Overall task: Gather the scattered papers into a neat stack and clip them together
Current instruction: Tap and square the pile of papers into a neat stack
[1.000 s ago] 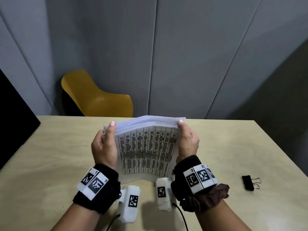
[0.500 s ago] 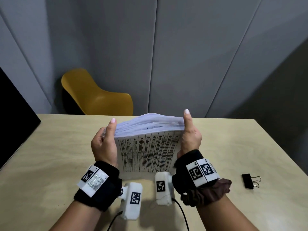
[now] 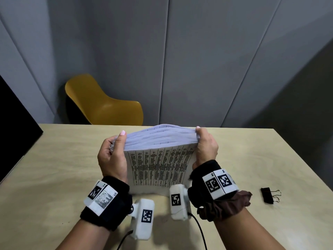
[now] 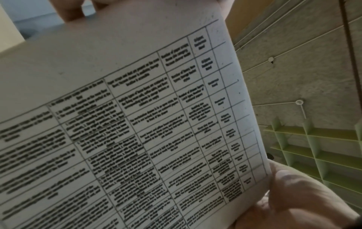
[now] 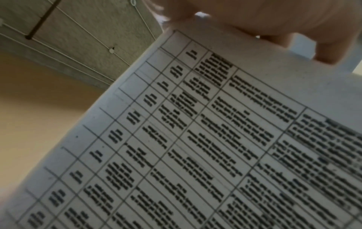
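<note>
White papers with black tables; black binder clip

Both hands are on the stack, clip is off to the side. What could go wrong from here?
1. The paper stack stands on edge, top sheets fanned: loosening either hand's grip may let pages slide askew.
2. The binder clip lies beyond the right hand; reaching leaves the left hand holding alone, so sheets could splay.
</note>
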The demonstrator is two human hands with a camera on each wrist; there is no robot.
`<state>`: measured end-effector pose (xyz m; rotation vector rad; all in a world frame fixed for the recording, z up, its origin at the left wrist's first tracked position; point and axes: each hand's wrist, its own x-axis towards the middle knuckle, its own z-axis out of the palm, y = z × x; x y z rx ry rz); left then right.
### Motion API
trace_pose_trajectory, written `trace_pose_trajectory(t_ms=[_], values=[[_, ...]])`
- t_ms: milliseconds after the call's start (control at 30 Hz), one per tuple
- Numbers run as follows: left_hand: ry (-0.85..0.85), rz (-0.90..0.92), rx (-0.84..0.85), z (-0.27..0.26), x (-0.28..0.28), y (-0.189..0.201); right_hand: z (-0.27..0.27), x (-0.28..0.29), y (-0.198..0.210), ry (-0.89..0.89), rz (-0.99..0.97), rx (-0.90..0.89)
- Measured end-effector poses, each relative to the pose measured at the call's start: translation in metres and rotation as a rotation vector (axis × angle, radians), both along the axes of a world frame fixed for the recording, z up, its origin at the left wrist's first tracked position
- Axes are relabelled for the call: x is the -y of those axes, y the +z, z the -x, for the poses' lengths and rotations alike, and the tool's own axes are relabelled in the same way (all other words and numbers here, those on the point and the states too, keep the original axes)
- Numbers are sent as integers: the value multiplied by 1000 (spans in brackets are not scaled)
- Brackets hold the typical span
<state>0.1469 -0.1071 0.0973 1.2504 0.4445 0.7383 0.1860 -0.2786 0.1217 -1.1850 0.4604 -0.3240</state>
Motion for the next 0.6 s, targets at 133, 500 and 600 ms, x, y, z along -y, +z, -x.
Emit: trace_pose_trajectory(t_ms=[133, 500, 600], values=[[-1, -18, 13, 2, 1, 4, 6, -3, -3, 10, 36, 49], [-41, 21, -5, 2, 3, 5, 8, -5, -10, 14, 60, 61], [-39, -16, 3, 3, 4, 7, 10, -6, -8, -6, 39, 59]])
